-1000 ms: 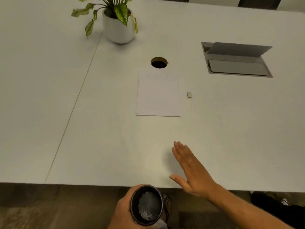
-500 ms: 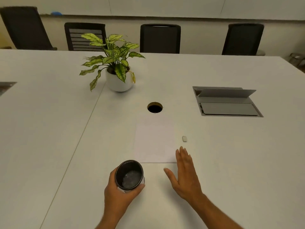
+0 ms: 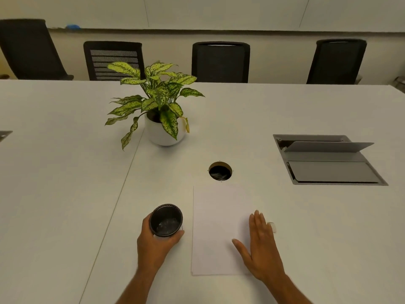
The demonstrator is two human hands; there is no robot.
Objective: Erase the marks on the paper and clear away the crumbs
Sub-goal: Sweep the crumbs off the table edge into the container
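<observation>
Head view: the flat right hand (image 3: 262,249) has slid onto the paper (image 3: 215,229), eraser (image 3: 272,227) beside it, while the left hand (image 3: 156,242) grips the cup (image 3: 166,220).

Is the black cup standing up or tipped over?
Standing up. The cup has its round mouth facing upward, the left hand grips its side, and it sits beside the paper.

White table (image 3: 65,172); four black chairs (image 3: 221,62) along pale wall (image 3: 219,12).

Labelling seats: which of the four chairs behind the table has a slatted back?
The second chair from the left, behind the potted plant. Its back shows pale horizontal slats; the other three backs look solid black.
</observation>
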